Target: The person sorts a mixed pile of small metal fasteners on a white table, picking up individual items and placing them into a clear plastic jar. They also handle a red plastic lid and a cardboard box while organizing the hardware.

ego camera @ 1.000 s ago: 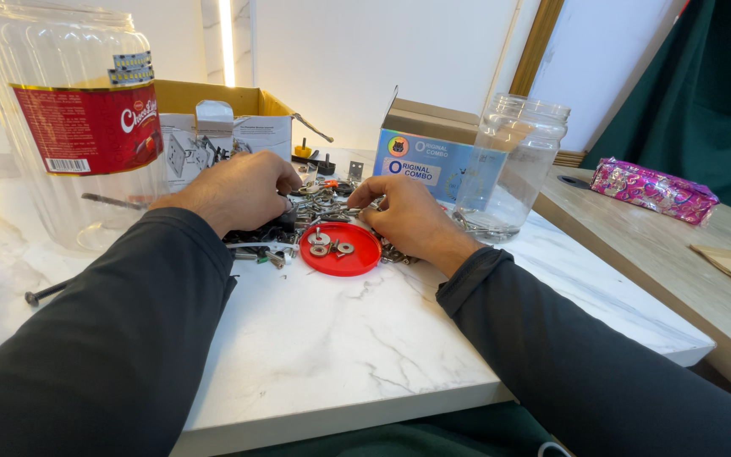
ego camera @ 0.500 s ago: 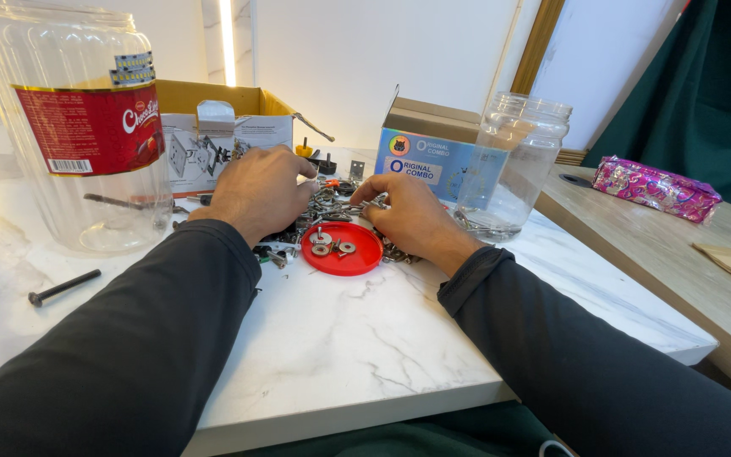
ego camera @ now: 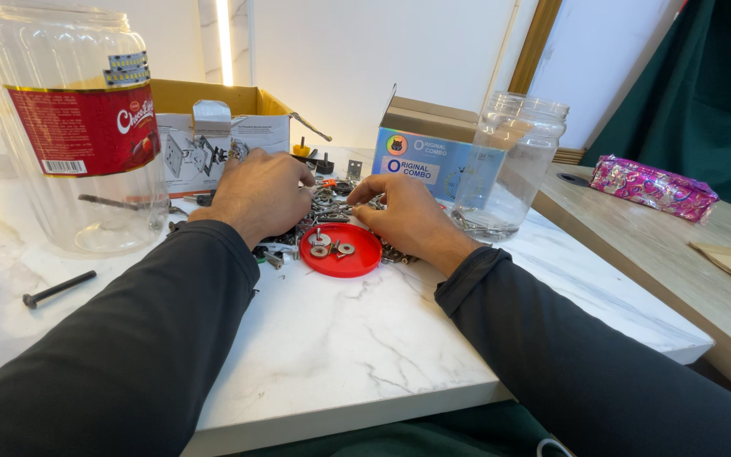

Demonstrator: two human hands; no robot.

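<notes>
Both hands rest in a heap of small metal hardware [ego camera: 332, 203] at mid-frame on the white marble surface [ego camera: 365, 347]. The left hand [ego camera: 260, 196] lies palm down, fingers curled into the heap; whether they grip anything I cannot tell. The right hand [ego camera: 403, 216] pinches a small piece by its fingertips, just above the red lid [ego camera: 342, 250] holding washers.

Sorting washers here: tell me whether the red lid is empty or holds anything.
Not empty: the red lid lies flat with a few round metal washers in it.
</notes>
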